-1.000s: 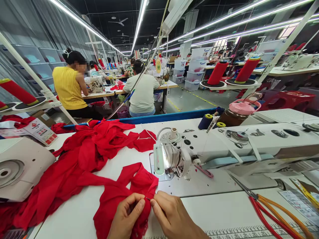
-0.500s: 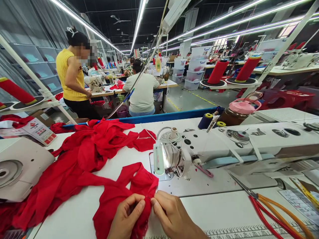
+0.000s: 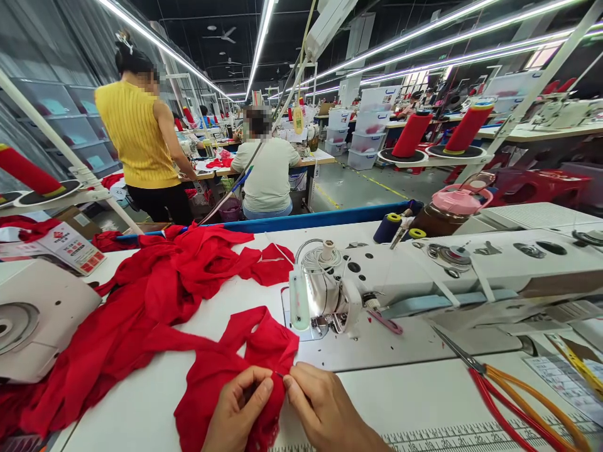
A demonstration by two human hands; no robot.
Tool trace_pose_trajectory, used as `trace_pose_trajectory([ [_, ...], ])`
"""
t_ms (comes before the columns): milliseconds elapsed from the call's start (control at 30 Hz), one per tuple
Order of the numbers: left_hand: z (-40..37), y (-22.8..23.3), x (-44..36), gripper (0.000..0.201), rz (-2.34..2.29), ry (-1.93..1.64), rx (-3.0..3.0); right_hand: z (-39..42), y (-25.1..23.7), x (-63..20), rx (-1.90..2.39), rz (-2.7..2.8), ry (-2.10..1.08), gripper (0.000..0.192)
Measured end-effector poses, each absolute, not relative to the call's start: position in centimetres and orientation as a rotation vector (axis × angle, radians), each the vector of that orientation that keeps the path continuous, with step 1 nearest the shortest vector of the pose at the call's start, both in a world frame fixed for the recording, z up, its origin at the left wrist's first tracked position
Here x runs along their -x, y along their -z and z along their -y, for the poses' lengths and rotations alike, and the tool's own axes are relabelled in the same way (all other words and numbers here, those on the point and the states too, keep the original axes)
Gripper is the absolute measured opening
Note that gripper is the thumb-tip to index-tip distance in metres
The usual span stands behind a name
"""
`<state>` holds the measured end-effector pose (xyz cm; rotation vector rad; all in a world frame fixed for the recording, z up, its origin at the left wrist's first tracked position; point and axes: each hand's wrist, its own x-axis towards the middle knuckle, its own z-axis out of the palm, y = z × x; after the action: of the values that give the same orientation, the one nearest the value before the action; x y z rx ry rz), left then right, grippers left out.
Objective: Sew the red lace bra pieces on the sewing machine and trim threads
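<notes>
- Fabric piece (image 3: 245, 370) — solid red, lacy at its lower edge.
- Desk (image 3: 400, 389) — plain white.
- Sewing machine (image 3: 424, 276) — white, with a pale blue strip.
- Scissors (image 3: 513, 402) — red and orange handles.
- Thread cones (image 3: 412, 135) — red.

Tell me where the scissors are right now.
The scissors, with red and orange handles, lie on the white table at lower right of the head view, right of the right hand and just in front of the sewing machine.
</notes>
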<state>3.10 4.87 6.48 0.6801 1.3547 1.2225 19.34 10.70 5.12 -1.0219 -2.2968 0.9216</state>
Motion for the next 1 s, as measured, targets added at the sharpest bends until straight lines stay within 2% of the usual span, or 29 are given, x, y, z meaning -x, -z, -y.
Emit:
trace_pose_trajectory([
  [167, -4.8, -6.4, -3.0, 0.047, -1.346, -1.213, -0.691, -10.7, -6.1, -19.3, 1.018, 2.226, -1.046, 0.038],
  [367, -4.8, -6.5, -3.1, 0.049, -1.386, -1.239, -0.664, -10.6, -5.2, -19.4, 0.994, 2.301, -0.914, 0.035],
  [533, -4.8, -6.3, -3.1, 0.050, -1.391, -1.228, -0.701, -10.6, -5.1, -19.4, 1.023, 2.293, -0.922, 0.035],
  [1000, -4.9, -5.7, -3.4, 0.050, -1.463, -1.210, -0.949, -10.9, -6.2, -19.2, 1.060, 2.015, -1.239, 0.048],
])
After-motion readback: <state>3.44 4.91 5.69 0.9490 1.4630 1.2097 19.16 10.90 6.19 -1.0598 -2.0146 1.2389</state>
